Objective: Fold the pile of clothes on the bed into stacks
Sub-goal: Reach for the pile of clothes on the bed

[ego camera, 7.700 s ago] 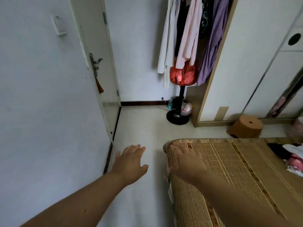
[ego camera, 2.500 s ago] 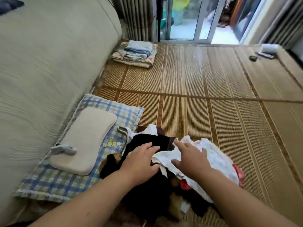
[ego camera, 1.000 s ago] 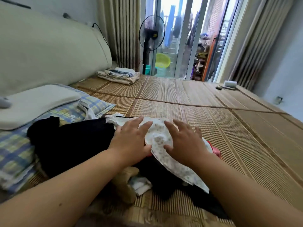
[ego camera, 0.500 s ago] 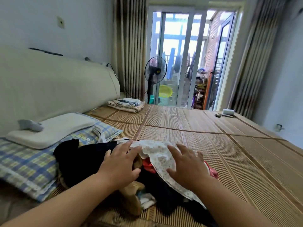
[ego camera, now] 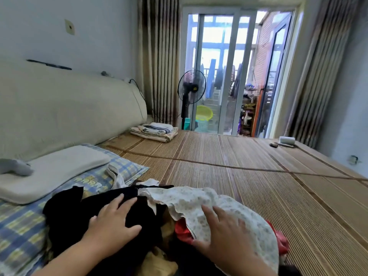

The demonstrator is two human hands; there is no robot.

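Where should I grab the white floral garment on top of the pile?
Pinch the white floral garment by its ruffled edge, coming from your left. That hem lifts free above the red garment, while the rest drapes flat under the right hand.

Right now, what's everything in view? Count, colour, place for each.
black garment: one, black, left side of pile
floral garment: one, white with small print, pile's right side
red garment: one, red, under the floral garment
folded stack: one, pale mixed, far end by headboard
checked cushion: one, blue-yellow, left of pile
pillow: one, cream, on checked cushion
fan: one, black, by glass door
mat: one, straw-coloured, beneath pile
left hand: one, flat on black garment
right hand: one, flat on floral garment
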